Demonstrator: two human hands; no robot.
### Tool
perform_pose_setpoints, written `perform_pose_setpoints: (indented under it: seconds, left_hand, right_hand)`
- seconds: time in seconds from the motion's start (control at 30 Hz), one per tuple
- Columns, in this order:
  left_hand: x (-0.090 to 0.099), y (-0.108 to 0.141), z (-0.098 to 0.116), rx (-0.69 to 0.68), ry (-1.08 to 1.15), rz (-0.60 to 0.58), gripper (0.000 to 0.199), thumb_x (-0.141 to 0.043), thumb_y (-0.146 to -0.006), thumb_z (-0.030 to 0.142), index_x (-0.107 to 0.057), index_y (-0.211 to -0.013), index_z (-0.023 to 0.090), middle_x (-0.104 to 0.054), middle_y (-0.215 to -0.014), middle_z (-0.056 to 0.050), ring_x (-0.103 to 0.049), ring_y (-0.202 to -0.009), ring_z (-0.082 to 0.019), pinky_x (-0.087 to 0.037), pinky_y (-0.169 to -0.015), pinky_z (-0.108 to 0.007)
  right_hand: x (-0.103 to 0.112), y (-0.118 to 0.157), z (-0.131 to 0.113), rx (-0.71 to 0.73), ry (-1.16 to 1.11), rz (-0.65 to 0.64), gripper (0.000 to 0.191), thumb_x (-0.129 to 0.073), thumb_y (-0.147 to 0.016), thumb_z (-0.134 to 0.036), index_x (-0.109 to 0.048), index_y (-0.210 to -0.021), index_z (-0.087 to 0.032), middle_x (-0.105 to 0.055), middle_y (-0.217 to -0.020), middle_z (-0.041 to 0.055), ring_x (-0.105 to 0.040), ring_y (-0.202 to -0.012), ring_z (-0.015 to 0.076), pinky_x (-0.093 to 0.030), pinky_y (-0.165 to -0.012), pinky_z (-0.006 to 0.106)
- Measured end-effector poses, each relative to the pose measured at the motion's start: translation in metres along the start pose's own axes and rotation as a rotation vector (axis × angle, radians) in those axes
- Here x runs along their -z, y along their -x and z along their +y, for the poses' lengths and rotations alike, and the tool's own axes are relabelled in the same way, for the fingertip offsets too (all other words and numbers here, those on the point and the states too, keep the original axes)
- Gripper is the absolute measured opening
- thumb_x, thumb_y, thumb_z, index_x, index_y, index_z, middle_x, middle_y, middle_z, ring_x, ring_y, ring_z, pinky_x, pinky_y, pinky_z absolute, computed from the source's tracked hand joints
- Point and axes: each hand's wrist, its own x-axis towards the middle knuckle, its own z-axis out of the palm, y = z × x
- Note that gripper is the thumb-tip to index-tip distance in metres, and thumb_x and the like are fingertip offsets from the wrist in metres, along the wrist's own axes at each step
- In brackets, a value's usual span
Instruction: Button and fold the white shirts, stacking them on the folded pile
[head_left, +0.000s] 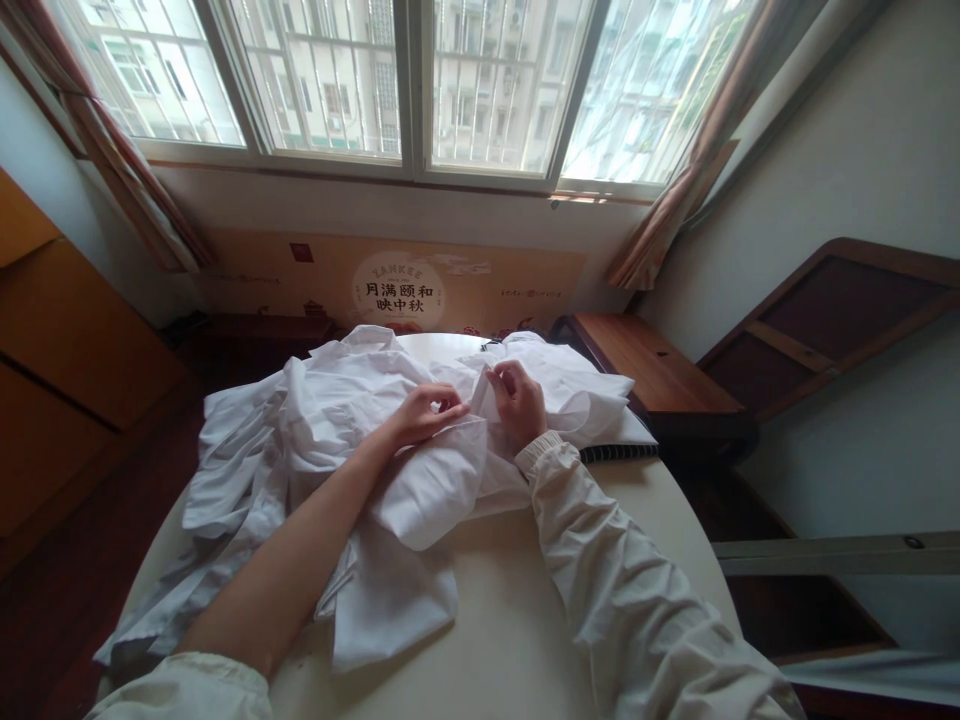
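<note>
White cloth [330, 420] lies in one heaped, creased spread over the far and left parts of a single round, pale table [517, 620]; how many pieces make it up, I cannot tell. My two hands work near its middle, close but apart from each other: my left hand [429, 412] has thumb and fingers pinched at a folded edge, and my right hand [519, 395], just beyond to the right, nips a raised bit of the same fabric. Of my two pale sleeves, the left [195, 690] is pushed up the forearm, the right [622, 570] reaches the wrist. One dark striped item [619, 452] shows under the cloth at right. Beyond the table runs one tan banner [262, 262], its round emblem [397, 290] carrying two lines, 月满颐和 and 映中秋, beneath arched lettering that seems to end in "ANKEE"; smaller writing either side is too fine to read. Four panes make up the far window [411, 90], with two curtains flanking it, one left [124, 150], one right [664, 225]. One wooden desk [652, 360] stands far right.
</note>
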Motion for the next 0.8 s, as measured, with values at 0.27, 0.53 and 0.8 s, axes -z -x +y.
perform_pose_setpoints:
  seconds: [0.27,0.53,0.8]
  left_hand:
    - [0.042,-0.001,0.028,0.117,0.104,-0.473,0.022,-0.072,-0.082,0.037,-0.073,-0.072,0.018,-0.065,-0.069,-0.001,-0.057,-0.066,-0.015,-0.042,-0.059,-0.024]
    - [0.038,0.001,0.046,0.279,0.053,-0.676,0.045,-0.064,-0.091,0.048,-0.065,-0.057,0.019,-0.054,-0.05,0.0,-0.043,-0.043,-0.013,-0.028,-0.044,-0.028]
    - [0.022,-0.002,0.042,0.093,-0.207,-0.136,0.025,-0.079,-0.078,0.045,-0.072,-0.082,0.022,-0.071,-0.078,-0.003,-0.062,-0.069,-0.019,-0.044,-0.06,-0.026]
  right_hand:
    - [-0.002,-0.005,0.008,-0.196,-0.056,0.095,0.041,-0.056,-0.1,-0.065,-0.064,-0.093,-0.025,-0.067,-0.056,-0.0023,-0.059,-0.049,0.0184,-0.044,-0.057,0.028]
    - [0.0,-0.012,0.003,-0.221,-0.298,0.177,0.047,-0.048,-0.101,-0.073,-0.053,-0.102,-0.026,-0.081,-0.085,0.0036,-0.069,-0.055,0.0169,-0.053,-0.056,0.027]
    - [0.002,-0.011,0.002,-0.164,-0.27,0.131,0.042,-0.05,-0.103,-0.069,-0.053,-0.102,-0.027,-0.082,-0.091,0.005,-0.077,-0.071,0.0208,-0.059,-0.068,0.031]
